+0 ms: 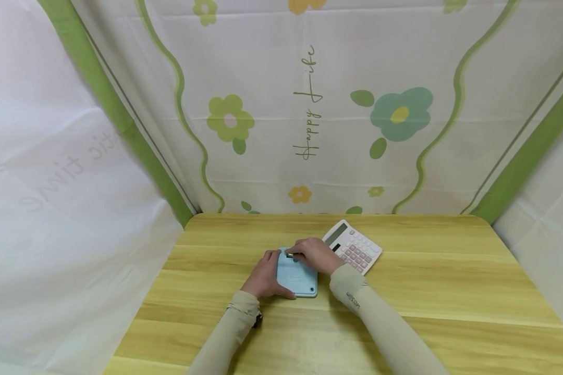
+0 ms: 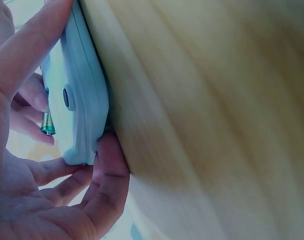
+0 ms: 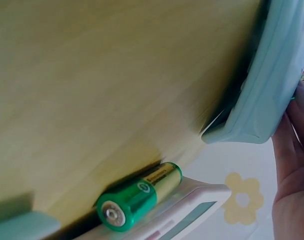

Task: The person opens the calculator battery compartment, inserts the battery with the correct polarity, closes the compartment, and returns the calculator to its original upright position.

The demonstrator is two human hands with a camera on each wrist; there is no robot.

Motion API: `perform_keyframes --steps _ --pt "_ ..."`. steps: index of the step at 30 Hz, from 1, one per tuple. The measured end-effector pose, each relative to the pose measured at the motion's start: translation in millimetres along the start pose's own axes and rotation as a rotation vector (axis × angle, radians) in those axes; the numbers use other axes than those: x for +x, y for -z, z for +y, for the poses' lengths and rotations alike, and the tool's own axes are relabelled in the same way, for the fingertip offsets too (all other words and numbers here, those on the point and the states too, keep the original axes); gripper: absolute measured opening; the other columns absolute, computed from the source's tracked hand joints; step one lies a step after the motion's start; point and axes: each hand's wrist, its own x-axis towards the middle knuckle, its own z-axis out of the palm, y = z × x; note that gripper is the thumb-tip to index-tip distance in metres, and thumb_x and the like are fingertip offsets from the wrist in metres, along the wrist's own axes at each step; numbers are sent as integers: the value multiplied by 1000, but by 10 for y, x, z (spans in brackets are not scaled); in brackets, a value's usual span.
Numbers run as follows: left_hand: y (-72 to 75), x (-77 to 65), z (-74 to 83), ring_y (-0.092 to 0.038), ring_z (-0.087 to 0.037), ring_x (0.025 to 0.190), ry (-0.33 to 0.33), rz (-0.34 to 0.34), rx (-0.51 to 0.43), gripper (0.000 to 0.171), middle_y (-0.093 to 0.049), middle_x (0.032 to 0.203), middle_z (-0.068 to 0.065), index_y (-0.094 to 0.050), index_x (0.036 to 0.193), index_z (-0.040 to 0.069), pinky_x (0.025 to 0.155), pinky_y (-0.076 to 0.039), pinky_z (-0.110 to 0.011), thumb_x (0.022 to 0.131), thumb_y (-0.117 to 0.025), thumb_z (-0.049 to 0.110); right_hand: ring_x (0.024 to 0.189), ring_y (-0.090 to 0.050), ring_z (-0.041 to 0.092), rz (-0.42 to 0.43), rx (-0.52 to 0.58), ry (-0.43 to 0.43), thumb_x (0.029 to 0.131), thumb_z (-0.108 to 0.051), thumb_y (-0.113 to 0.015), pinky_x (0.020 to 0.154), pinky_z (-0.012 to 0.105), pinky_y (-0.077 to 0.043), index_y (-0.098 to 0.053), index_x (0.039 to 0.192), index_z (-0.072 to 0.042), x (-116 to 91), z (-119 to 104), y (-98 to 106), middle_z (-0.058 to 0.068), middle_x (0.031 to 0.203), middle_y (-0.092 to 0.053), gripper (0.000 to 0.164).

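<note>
A light blue calculator lies face down on the wooden table with its back upward. My left hand grips it along the left side, thumb at the near edge and fingers curled at the far end. Above the far part of its back, my right hand pinches a small green and gold battery, one metal end showing in the left wrist view. The right fingers partly hide the spot under the battery.
A pink and white calculator lies face up just right of the blue one. Beside it in the right wrist view rests another green and gold battery. A light blue piece shows at that view's lower left corner. A patterned curtain hangs behind the table.
</note>
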Motion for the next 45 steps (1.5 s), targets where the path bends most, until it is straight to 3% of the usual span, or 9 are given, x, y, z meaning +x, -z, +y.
perform_keyframes --steps 22,38,45 --pt "-30 19 -25 -52 -34 131 -2 8 26 129 -42 155 -19 -31 160 2 111 -48 -49 61 -101 47 78 -64 7 12 -19 31 99 -15 -71 69 21 -53 -79 122 -19 -26 -19 20 -4 92 -72 25" --pt "-27 3 -27 -52 -35 131 -20 22 13 127 -42 154 -19 -33 159 2 110 -49 -50 61 -100 48 72 -55 4 11 -76 25 99 -16 -71 66 19 -49 -78 124 -22 -22 -27 -16 -6 91 -68 26" --pt "-25 8 -22 -52 -34 132 -12 16 27 126 -42 155 -19 -33 159 3 111 -48 -49 62 -100 48 75 -58 6 -2 -75 18 101 -17 -69 67 21 -51 -78 125 -21 -15 -42 -10 -4 96 -70 26"
